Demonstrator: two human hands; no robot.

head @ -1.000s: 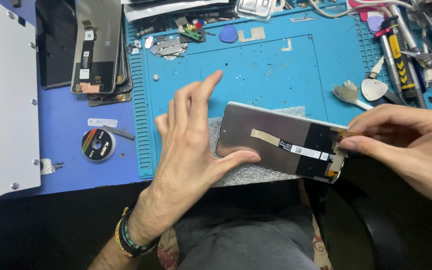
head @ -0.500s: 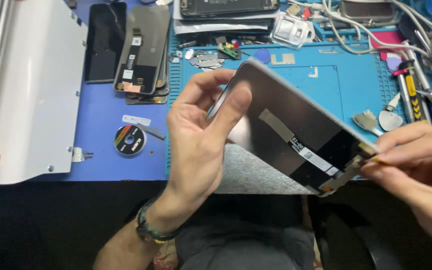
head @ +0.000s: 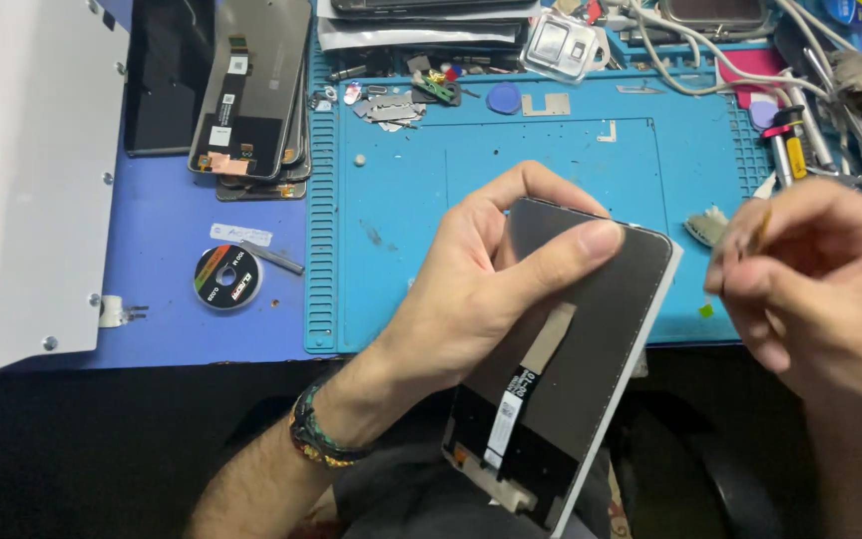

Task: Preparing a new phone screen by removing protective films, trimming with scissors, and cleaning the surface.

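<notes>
My left hand (head: 476,289) holds a phone display panel (head: 606,319) by its upper end, thumb across the grey back and fingers curled over the top edge. The panel is tilted, with its lower end toward my lap, and a flex cable (head: 516,404) runs down its back. My right hand (head: 820,289) is off the panel, to its right. Its fingers are pinched on a thin yellowish piece (head: 760,228), too small and blurred to identify.
A blue work mat (head: 401,200) covers the bench. A stack of display panels (head: 251,90) lies at the back left beside a white housing (head: 22,180). A small tape roll (head: 226,276) sits left of the mat. Hand tools (head: 790,145) and cables crowd the right.
My right hand let go of the panel's connector end and pulled away to the right. My left hand turned the panel more upright, with its lower end toward me.
</notes>
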